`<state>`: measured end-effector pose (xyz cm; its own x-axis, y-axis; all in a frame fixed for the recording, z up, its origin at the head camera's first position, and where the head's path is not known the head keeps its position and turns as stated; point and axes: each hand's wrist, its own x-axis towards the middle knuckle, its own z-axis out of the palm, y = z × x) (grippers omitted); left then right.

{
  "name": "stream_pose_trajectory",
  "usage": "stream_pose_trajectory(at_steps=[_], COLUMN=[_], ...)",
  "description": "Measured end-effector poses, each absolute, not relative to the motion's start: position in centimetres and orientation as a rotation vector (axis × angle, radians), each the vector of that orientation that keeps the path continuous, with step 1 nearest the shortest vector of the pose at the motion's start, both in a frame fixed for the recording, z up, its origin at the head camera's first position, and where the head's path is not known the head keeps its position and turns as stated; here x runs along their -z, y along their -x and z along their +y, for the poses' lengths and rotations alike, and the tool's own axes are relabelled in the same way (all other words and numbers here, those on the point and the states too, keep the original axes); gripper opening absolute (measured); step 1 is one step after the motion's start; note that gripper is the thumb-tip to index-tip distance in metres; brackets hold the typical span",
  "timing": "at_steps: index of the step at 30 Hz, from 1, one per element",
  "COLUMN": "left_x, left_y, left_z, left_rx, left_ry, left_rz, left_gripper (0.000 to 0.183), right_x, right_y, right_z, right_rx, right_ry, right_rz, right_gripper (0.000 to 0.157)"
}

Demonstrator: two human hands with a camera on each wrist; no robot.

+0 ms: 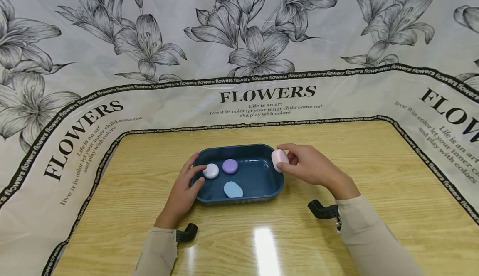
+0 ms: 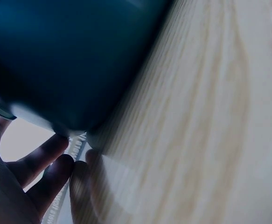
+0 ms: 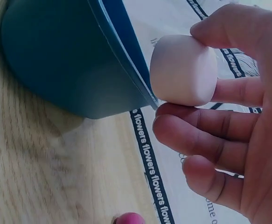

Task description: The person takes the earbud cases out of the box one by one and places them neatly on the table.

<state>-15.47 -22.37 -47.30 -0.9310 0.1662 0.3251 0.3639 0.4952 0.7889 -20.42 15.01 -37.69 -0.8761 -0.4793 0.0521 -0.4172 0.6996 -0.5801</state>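
My right hand (image 1: 308,163) pinches a pale pink rounded block (image 3: 182,70), like a bar of soap, between thumb and fingers at the right rim of a dark blue basin (image 1: 258,176). At the opposite end, my left hand (image 1: 183,188) grips the basin's left rim. Its thumb and one finger reach over the edge, while other fingers lie against the outer wall in the left wrist view. Inside, close to that finger, is a round white piece (image 1: 211,171). A round purple piece (image 1: 230,166) sits beside it, and a light blue oval piece (image 1: 233,189) lies near the front wall.
The basin stands on a light wood-grain table (image 1: 232,234). A white cloth (image 1: 262,101) printed with flowers and lettering borders the table behind and at both sides. Black wrist mounts (image 1: 323,210) stick out from both sleeves.
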Motion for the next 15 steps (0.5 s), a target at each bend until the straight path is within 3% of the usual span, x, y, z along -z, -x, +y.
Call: stream_pose_trajectory(at_steps=[15], left_x=[47.4], left_y=[15.4], left_z=[-22.3], left_rx=[1.405], left_ry=[0.445], left_rz=[-2.544], left_gripper=[0.033], right_x=[38.5], right_y=[19.9], right_z=[17.3], right_rx=[1.013], right_ry=[0.605], right_rz=[2.824], right_gripper=[0.056])
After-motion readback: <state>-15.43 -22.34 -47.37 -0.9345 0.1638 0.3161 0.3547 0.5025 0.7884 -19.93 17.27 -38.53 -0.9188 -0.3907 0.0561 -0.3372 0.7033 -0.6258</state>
